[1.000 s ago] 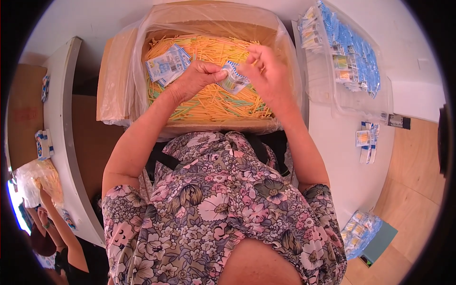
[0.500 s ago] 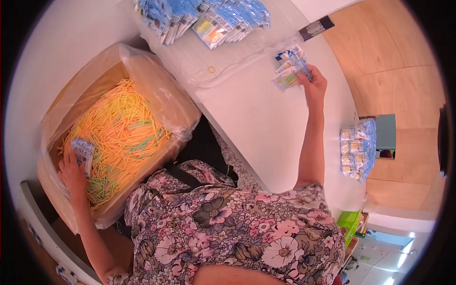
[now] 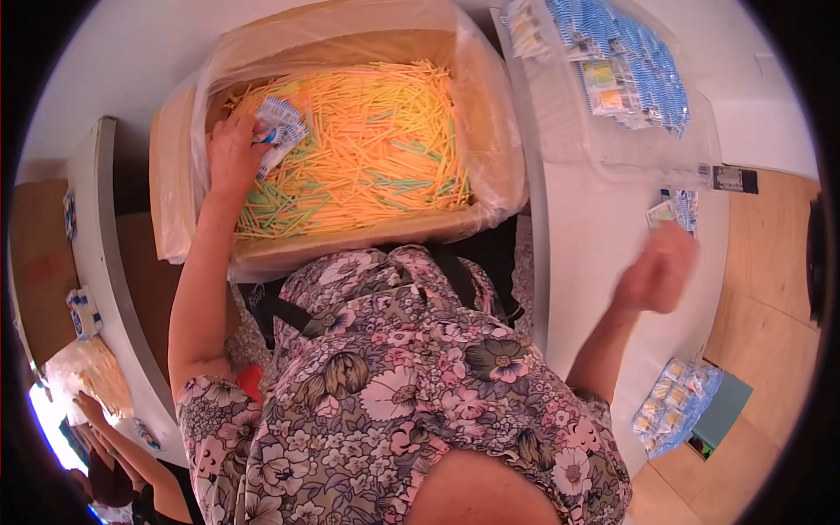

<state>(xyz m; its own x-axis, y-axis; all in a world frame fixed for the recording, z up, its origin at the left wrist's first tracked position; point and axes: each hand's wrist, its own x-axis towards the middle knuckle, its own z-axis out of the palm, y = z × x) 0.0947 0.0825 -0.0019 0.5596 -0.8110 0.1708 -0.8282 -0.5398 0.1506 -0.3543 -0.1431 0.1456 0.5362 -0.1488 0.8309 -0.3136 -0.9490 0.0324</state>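
In the upper left of the frame, the left hand (image 3: 232,157) touches blue and white plastic packets (image 3: 284,131) lying on thin orange, yellow and green sticks (image 3: 376,140) in a cardboard box (image 3: 306,249). Its fingers bend at the packets' edge; I cannot tell if they pinch. At the right, the right hand (image 3: 662,267) is blurry over the white table (image 3: 582,227), so I cannot tell how its fingers are. The 2 hands are well apart
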